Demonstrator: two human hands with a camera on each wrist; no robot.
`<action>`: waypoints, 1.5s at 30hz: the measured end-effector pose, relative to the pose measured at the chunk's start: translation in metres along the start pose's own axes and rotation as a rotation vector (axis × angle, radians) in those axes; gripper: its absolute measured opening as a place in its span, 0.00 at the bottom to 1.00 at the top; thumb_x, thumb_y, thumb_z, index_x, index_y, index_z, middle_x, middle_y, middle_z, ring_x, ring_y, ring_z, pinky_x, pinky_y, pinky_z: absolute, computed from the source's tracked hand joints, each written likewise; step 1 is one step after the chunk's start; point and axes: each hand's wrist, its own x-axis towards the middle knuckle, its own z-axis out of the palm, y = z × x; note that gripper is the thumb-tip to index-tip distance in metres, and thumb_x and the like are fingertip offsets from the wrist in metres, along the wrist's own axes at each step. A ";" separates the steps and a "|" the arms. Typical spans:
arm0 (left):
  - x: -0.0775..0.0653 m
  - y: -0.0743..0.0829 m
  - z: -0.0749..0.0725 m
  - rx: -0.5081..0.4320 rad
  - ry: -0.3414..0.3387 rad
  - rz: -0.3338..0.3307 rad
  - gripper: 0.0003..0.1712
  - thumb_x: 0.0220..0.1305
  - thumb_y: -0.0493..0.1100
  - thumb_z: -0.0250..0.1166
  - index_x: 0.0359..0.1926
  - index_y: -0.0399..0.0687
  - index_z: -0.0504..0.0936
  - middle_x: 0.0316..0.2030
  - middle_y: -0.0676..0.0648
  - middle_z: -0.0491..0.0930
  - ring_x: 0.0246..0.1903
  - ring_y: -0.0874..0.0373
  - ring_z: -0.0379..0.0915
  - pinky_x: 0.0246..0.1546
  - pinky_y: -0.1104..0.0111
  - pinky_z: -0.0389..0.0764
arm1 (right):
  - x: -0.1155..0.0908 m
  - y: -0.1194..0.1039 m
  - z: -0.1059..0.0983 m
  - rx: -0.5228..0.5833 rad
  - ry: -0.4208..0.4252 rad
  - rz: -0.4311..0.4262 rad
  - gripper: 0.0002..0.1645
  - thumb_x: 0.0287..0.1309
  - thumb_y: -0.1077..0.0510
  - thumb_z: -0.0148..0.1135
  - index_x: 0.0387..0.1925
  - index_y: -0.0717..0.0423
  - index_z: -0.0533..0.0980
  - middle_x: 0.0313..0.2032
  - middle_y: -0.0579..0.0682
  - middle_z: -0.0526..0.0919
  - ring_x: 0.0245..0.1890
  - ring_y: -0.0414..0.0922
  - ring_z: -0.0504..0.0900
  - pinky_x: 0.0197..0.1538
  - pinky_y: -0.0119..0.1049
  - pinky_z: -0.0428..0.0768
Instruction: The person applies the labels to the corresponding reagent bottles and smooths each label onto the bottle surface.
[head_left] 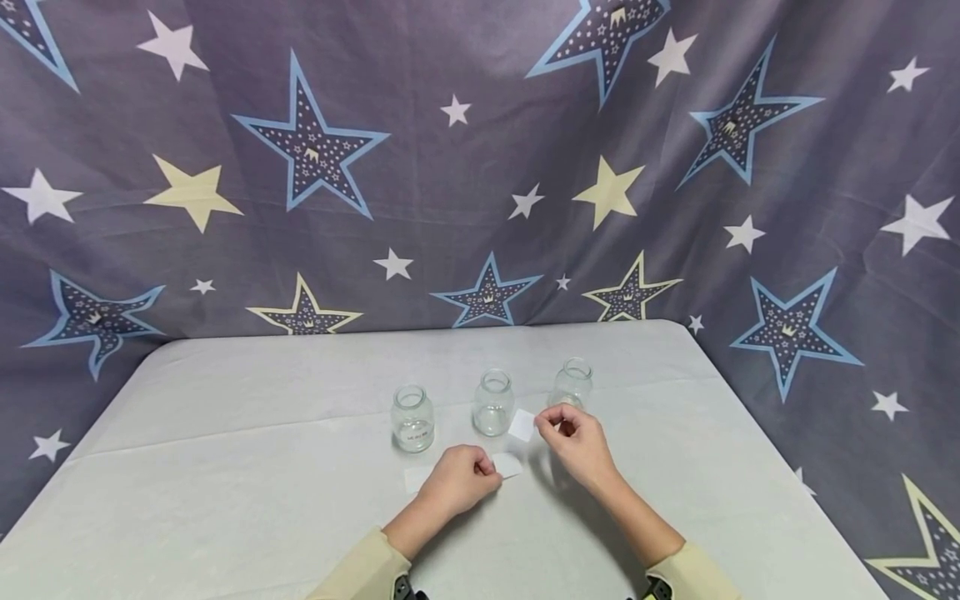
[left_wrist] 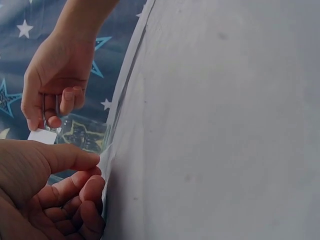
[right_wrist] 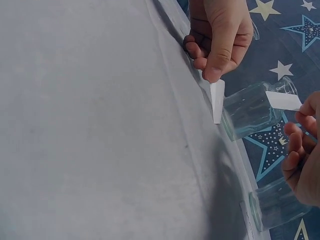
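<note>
My left hand (head_left: pixel 463 479) pinches a small white slip of paper (head_left: pixel 507 465) low over the table. In the right wrist view that slip (right_wrist: pixel 217 101) hangs from the left thumb and finger. My right hand (head_left: pixel 576 442) holds up a white square label (head_left: pixel 522 425) by its edge, between thumb and fingertips. The label overlaps the lower side of the middle glass jar (head_left: pixel 493 404) in the head view. Behind the right hand stands another glass jar (head_left: pixel 573 380), its lower part partly hidden. A third jar (head_left: pixel 412 419), at the left, bears a label with small reddish print near its base.
A further white paper piece (head_left: pixel 417 477) lies on the table, partly covered by my left hand. The table wears a pale cloth (head_left: pixel 225 467) with creases. Behind it hangs a dark curtain (head_left: pixel 420 167) patterned with stars.
</note>
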 end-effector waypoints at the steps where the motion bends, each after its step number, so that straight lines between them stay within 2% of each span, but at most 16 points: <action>1: 0.000 0.000 0.000 0.000 -0.003 -0.004 0.07 0.47 0.41 0.67 0.18 0.48 0.78 0.16 0.56 0.73 0.18 0.67 0.62 0.21 0.76 0.66 | 0.000 0.000 0.000 0.000 -0.001 0.000 0.02 0.53 0.67 0.62 0.27 0.64 0.79 0.26 0.55 0.79 0.18 0.34 0.65 0.25 0.24 0.65; 9: 0.000 -0.001 -0.004 -0.020 -0.022 -0.035 0.07 0.48 0.42 0.67 0.19 0.46 0.79 0.17 0.55 0.73 0.18 0.65 0.64 0.21 0.75 0.66 | 0.000 0.001 0.000 -0.007 -0.010 0.010 0.02 0.53 0.67 0.62 0.28 0.64 0.79 0.26 0.54 0.80 0.18 0.34 0.65 0.25 0.24 0.65; 15: 0.001 -0.003 -0.006 -0.048 -0.010 -0.037 0.07 0.50 0.42 0.67 0.20 0.46 0.79 0.17 0.55 0.73 0.18 0.66 0.64 0.22 0.75 0.67 | -0.001 0.001 0.000 -0.008 -0.014 0.005 0.02 0.53 0.67 0.62 0.27 0.64 0.79 0.25 0.54 0.80 0.17 0.34 0.65 0.24 0.24 0.64; 22: 0.003 -0.003 -0.010 -0.178 0.007 -0.049 0.06 0.53 0.40 0.65 0.23 0.43 0.80 0.15 0.54 0.75 0.12 0.67 0.67 0.14 0.73 0.71 | -0.001 0.001 0.002 -0.020 -0.016 -0.002 0.03 0.53 0.67 0.62 0.27 0.64 0.79 0.25 0.54 0.79 0.17 0.33 0.65 0.25 0.23 0.65; 27: 0.005 -0.002 -0.013 -0.174 0.058 -0.020 0.06 0.54 0.42 0.66 0.25 0.43 0.81 0.20 0.53 0.79 0.15 0.69 0.68 0.22 0.76 0.71 | 0.003 0.017 0.007 -0.033 -0.010 -0.013 0.02 0.53 0.65 0.63 0.27 0.63 0.79 0.25 0.53 0.80 0.17 0.33 0.65 0.24 0.24 0.65; 32: 0.007 0.001 -0.014 -0.187 0.111 -0.002 0.07 0.55 0.43 0.66 0.28 0.44 0.83 0.24 0.51 0.82 0.21 0.69 0.70 0.27 0.76 0.73 | 0.008 0.036 0.011 -0.046 -0.011 -0.051 0.04 0.53 0.61 0.65 0.28 0.58 0.80 0.25 0.50 0.81 0.18 0.33 0.66 0.24 0.25 0.66; 39: 0.008 0.005 -0.014 -0.239 0.159 0.006 0.08 0.56 0.44 0.65 0.29 0.43 0.83 0.25 0.50 0.81 0.24 0.67 0.70 0.27 0.76 0.73 | 0.006 0.040 0.016 -0.095 -0.005 -0.167 0.03 0.52 0.61 0.66 0.25 0.53 0.80 0.22 0.44 0.79 0.17 0.33 0.66 0.23 0.26 0.68; 45: 0.008 0.007 -0.011 -0.273 0.171 -0.005 0.07 0.57 0.43 0.65 0.29 0.44 0.83 0.24 0.51 0.79 0.23 0.68 0.68 0.26 0.76 0.71 | 0.003 0.039 0.021 -0.160 0.006 -0.277 0.05 0.50 0.63 0.66 0.24 0.51 0.80 0.23 0.42 0.78 0.17 0.31 0.65 0.22 0.25 0.67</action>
